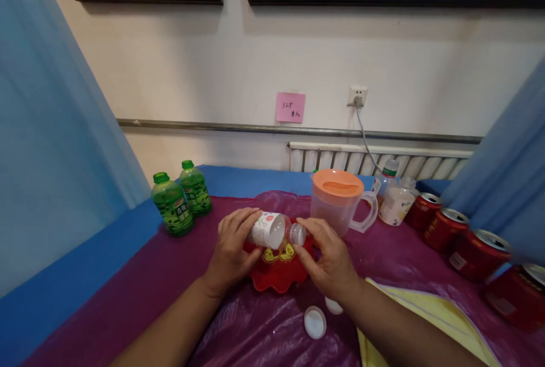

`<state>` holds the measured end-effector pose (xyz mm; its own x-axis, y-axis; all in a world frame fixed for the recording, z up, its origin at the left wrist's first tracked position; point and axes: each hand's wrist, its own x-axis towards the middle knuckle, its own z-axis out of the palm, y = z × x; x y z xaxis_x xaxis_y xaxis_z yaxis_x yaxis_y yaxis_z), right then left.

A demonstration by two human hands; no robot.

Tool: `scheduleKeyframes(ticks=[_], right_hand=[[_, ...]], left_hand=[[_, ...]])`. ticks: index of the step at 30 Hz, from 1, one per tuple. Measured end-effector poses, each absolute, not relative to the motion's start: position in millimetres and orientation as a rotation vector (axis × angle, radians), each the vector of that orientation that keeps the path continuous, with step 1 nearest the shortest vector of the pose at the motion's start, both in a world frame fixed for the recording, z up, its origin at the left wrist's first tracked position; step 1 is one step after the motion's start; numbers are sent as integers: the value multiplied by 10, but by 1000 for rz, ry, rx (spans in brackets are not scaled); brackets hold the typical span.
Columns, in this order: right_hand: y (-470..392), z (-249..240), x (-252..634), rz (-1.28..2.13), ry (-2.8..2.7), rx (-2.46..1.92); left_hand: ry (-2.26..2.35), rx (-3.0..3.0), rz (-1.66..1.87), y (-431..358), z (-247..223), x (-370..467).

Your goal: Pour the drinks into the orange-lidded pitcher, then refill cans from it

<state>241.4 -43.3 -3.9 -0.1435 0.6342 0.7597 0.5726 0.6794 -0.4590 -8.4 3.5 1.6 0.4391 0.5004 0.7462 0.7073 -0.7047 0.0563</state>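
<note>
Bare forearms (pixel 174 321) reach up from the lower edge, the right one crossing a yellow cloth (pixel 426 321). Between the hands a small clear bottle (pixel 266 230) lies nearly level, just above a red scalloped dish (pixel 279 277) with a yellow pattern. The left hand (pixel 234 242) has its grip wrapped round the labelled body, probably to keep it from rolling; the right hand (pixel 327 253) pinches the neck end between thumb and fingers, which seems to steady that side. Whether a cap sits there I cannot tell.

Two white lids (pixel 315 322) rest close by the right wrist, one partly hidden. Behind that hand stands a jug (pixel 327 213) with an orange top, its handle turned right, perhaps for easy lifting. Green bottles (pixel 172 208) stand as a pair on the left; clear bottles (pixel 397 205) and a row of red cans (pixel 447 228) line the right, apparently kept aside to leave the middle free for the hands.

A shiny purple sheet (pixel 230 321) covers the worktop over blue cloth (pixel 251 179). Beyond are a pale wall (pixel 191 66) with a pink note (pixel 290 107), a socket (pixel 357 96), a radiator (pixel 323 159) and blue curtains (pixel 55 128) on both sides
</note>
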Motion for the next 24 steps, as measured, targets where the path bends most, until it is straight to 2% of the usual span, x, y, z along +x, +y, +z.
scheduleKeyframes(ticks=[24], right_hand=[[-428, -108, 2404, 12, -1743, -984]], left_hand=[[-1074, -2466, -1114, 26, 17, -88]])
